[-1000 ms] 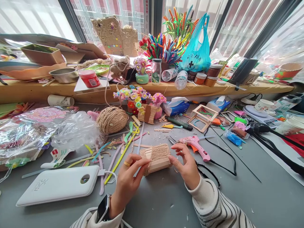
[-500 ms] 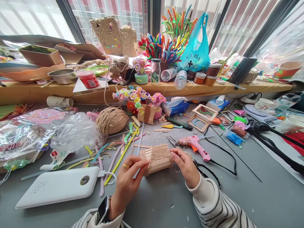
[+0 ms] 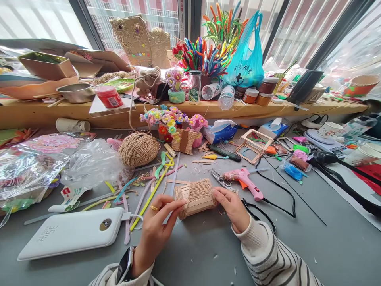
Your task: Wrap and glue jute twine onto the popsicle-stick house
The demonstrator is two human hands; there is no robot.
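Note:
A small craft-stick box [image 3: 197,207] wrapped in twine is tilted just above the grey table or resting on it; I cannot tell which. Twine rows [image 3: 200,190] cover much of its upper face, and a twine band circles its left end. My left hand [image 3: 162,220], with a ring and a watch, pinches what looks like a strand of twine at the lower left of those rows. At the right end, my right hand [image 3: 233,206] grips the box between thumb and fingers. Beyond it lie a pink glue gun [image 3: 244,182] and scissors [image 3: 220,178].
A twine ball [image 3: 139,149] sits behind my left hand, near pipe cleaners [image 3: 153,194]. A white power bank [image 3: 71,232] lies at left. The glue gun's black cord [image 3: 293,198] loops at right. A crowded wooden ledge [image 3: 166,113] runs along the window.
The camera view has shifted slightly. Both hands keep nearly the same hold on the box, and the right fingers sit a little closer round its end.

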